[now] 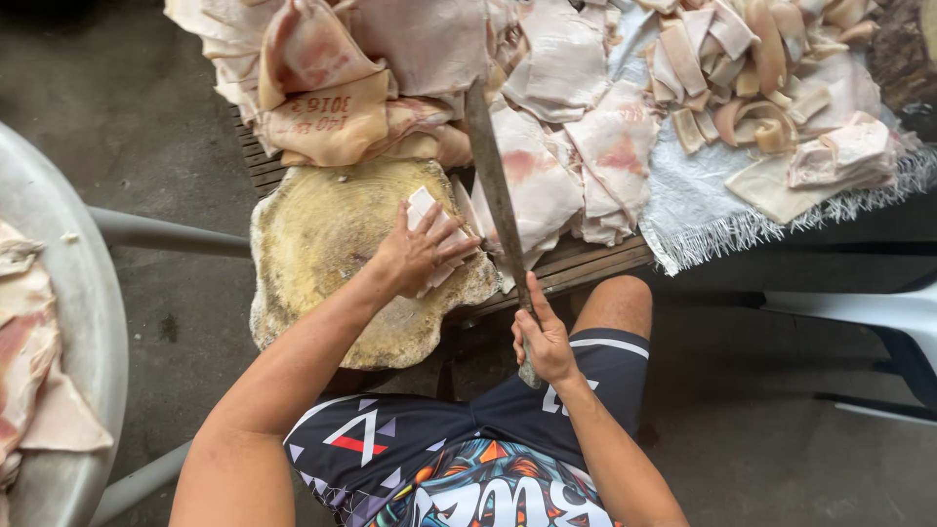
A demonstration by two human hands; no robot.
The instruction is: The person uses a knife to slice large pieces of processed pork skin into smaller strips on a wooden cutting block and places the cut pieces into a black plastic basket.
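I see one long grey steel knife gripped in my right hand; my left hand presses one pale, folded pork-skin strip onto one round yellowed wooden chopping block.

1. A big heap of pale pink and white skin sheets lies at the top, past the work spot.
2. One tan sheet in the heap has red marks on it.
3. A white woven cloth with a fringed edge lies on the right.
4. Small cut strips are piled on that cloth.
5. A folded pale piece sits near the cloth's right edge.
6. A slatted wooden table is under it all.
7. A round metal basin stands on the left, with more pale sheets inside.
8. A white thing, maybe a plastic chair, is at the right.
9. The floor is dark grey.
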